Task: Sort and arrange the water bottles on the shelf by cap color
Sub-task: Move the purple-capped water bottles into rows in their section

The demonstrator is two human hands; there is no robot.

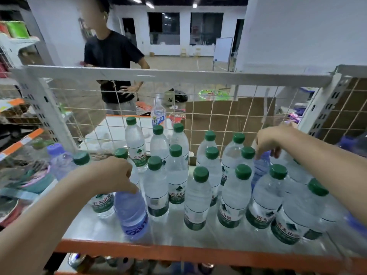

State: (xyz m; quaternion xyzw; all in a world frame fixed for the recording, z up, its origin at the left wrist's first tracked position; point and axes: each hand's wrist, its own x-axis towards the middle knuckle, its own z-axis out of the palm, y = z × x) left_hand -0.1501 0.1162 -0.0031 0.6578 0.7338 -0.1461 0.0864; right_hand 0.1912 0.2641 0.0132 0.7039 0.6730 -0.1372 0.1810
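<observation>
Bottles (200, 197) upright on shelf (198, 251), wire grid (218, 120) behind.

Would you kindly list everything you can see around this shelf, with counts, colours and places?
Green-capped bottles: about sixteen, clear with green caps, standing across the shelf.
Purple-tinted bottles: three seen; one at front left under the left hand, one mid-right under the right hand, one at far left.
Shelf: one, pale deck with orange front edge.
Wire mesh: one white grid panel behind the bottles.
Blue-labelled bottle: one, clear, beyond the mesh.
Cardboard: brown, behind the mesh at right.
Bystander: one, black shirt, beyond the shelf.
Left hand: grips the front-left purple bottle's top.
Right hand: fingers on the mid-right purple bottle's top.
</observation>
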